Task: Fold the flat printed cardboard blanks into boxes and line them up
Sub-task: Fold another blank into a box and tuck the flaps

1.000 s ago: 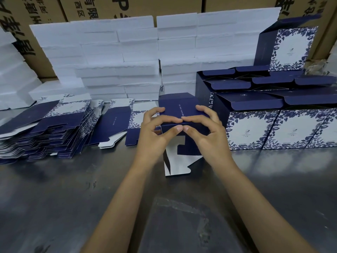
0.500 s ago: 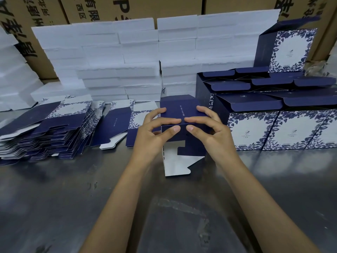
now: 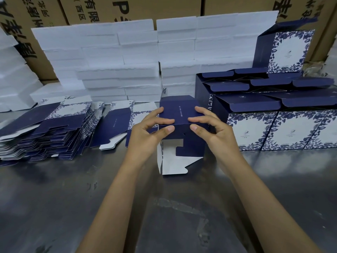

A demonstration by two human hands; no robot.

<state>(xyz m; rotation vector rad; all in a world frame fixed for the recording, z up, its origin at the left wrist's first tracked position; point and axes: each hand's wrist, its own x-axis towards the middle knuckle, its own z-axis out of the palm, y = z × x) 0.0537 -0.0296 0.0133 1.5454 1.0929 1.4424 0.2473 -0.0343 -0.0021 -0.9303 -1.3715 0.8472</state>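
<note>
At frame centre, the left hand (image 3: 147, 132) and right hand (image 3: 211, 130) pinch a half-folded navy box (image 3: 179, 114), its white-lined bottom flaps (image 3: 175, 161) hanging open.

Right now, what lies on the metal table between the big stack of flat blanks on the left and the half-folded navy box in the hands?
In the head view, two loose flat navy blanks lie there.

One head-worn wide-angle view looks forward and down, close over the metal table (image 3: 54, 207) toward stacked cartons (image 3: 145, 8).
</note>
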